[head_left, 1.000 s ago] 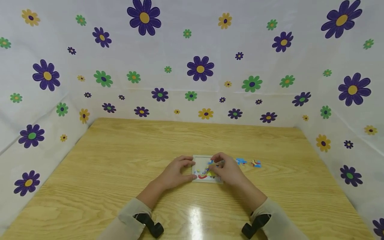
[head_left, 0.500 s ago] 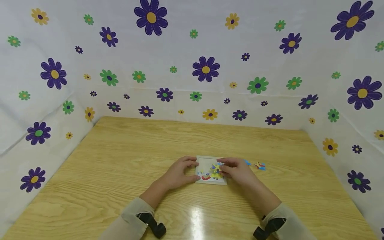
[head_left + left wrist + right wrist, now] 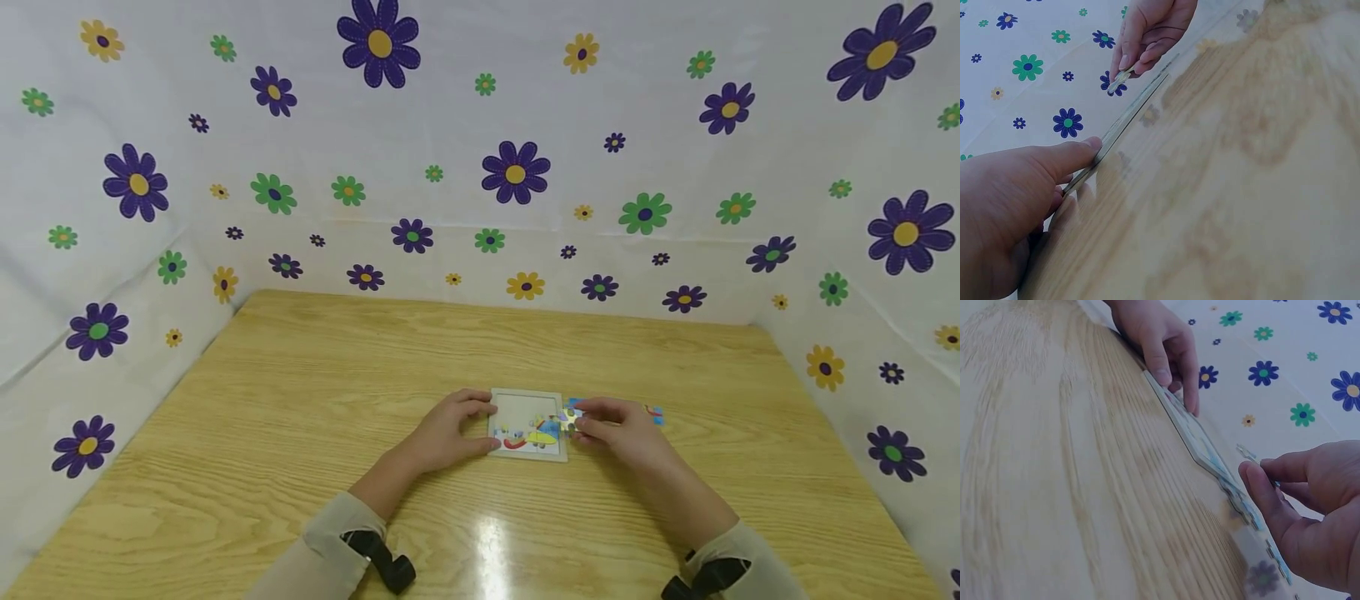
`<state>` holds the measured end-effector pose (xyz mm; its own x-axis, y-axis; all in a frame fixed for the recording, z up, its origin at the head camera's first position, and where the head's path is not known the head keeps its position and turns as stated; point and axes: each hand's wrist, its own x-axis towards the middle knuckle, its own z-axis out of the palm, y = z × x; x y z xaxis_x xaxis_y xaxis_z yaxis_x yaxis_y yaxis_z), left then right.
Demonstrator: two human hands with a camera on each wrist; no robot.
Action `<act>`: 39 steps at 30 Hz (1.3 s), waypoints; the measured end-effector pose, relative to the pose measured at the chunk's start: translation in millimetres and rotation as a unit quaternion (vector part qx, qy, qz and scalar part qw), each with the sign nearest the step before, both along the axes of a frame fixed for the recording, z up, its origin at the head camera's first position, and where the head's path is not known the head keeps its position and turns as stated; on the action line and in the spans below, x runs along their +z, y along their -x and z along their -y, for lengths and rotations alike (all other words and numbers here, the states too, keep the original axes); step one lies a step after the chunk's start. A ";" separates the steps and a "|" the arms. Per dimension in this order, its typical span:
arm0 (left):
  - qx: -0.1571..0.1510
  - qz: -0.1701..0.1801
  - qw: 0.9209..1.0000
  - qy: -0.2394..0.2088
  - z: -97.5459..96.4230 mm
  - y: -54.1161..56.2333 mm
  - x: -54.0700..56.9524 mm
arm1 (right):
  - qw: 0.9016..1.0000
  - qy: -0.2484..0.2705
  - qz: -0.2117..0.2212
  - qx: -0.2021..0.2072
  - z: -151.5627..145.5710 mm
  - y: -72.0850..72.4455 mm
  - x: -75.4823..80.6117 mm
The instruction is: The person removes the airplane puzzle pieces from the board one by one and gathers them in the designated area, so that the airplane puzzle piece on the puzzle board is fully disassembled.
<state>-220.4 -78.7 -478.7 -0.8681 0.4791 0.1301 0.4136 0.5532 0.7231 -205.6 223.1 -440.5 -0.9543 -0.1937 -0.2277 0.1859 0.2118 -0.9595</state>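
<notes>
A shallow puzzle tray (image 3: 527, 460) with a pale frame lies flat on the table; fitted pieces with a yellow and red picture (image 3: 542, 437) fill its near part, and its far part shows bare board. My left hand (image 3: 442, 433) grips the tray's left edge, thumb at the near corner and fingers farther up the side. Just past the tray's right edge, my right hand (image 3: 626, 433) pinches a small puzzle piece (image 3: 1246, 452) between thumb and fingertips, raised above the table. In the left wrist view the piece (image 3: 1120, 81) is seen nearly edge-on, tilted.
Loose puzzle pieces (image 3: 1279, 559) lie on the wooden table (image 3: 337, 358) right of the tray, partly hidden by my right hand; one blue and red piece (image 3: 656, 414) shows beyond it. A white flowered cloth (image 3: 450, 125) stands around the back and sides.
My right hand has moved right, carrying the puzzle piece from over the tray to beyond its right edge. My left hand keeps its grip on the tray. The head view has shifted slightly.
</notes>
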 end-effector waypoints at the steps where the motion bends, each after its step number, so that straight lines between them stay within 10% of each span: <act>1: 0.000 0.000 1.000 0.001 0.1 0.0 -0.3 | 1.000 -0.006 0.000 -0.003 -2.8 -0.1 -0.4; 10: 0.000 -0.001 1.000 0.006 0.4 -0.1 -0.6 | 0.999 -0.048 0.001 -0.027 -20.7 3.5 0.0; 27: -0.001 -0.012 1.000 0.014 2.5 0.4 -0.2 | 0.997 -0.063 -0.001 0.052 -57.0 9.9 1.3; 39: 0.001 -0.002 1.000 0.010 1.3 1.3 -2.3 | 0.973 -0.215 -0.080 0.037 -48.3 5.6 0.4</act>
